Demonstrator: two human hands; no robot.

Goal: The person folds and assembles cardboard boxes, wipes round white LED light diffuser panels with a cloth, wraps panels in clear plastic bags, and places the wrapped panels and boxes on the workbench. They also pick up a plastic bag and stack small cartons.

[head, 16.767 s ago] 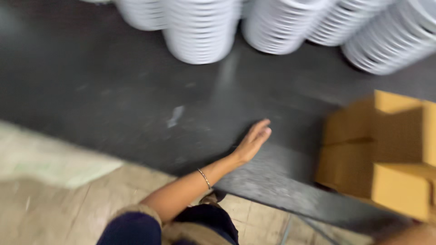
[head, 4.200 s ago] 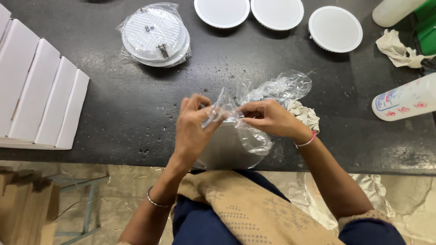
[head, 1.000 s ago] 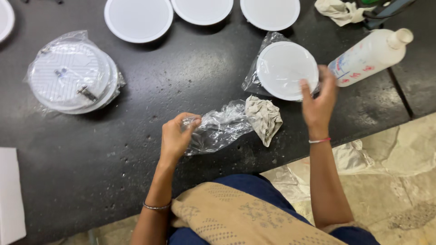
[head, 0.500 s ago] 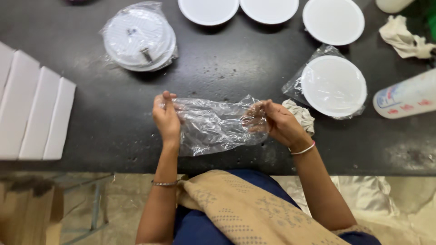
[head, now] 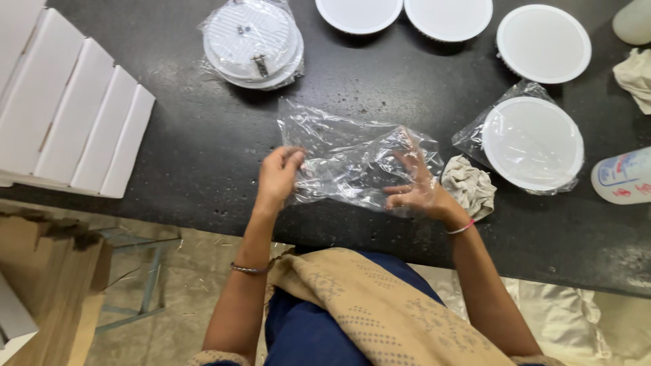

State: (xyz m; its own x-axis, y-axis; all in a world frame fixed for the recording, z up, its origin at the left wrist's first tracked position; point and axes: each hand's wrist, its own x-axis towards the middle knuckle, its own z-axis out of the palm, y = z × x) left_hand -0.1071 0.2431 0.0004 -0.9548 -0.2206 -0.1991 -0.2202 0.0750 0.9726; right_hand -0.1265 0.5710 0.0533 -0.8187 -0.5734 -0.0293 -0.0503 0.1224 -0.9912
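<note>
The black desk fills the upper frame, and both forearms reach up onto it from the six o'clock edge. At nine o'clock lies a row of flat white boxes. At twelve o'clock sits a bagged round white light fitting, back side up, and toward one and two o'clock three bare white discs stand in a line. At three o'clock a white disc in a clear bag lies flat, with a white squeeze bottle just beyond it.

In the centre an empty clear plastic bag is spread on the desk, its long axis running nine to three o'clock, crinkled, with one corner pointing toward eleven. The left hand comes in nearly straight, wrist bent forward, its fingers closed in a pinch on the bag's nine o'clock edge. The right hand angles in from five o'clock, its fingers spread apart under or inside the film at the bag's three o'clock end. A crumpled grey cloth lies just beside that hand.
</note>
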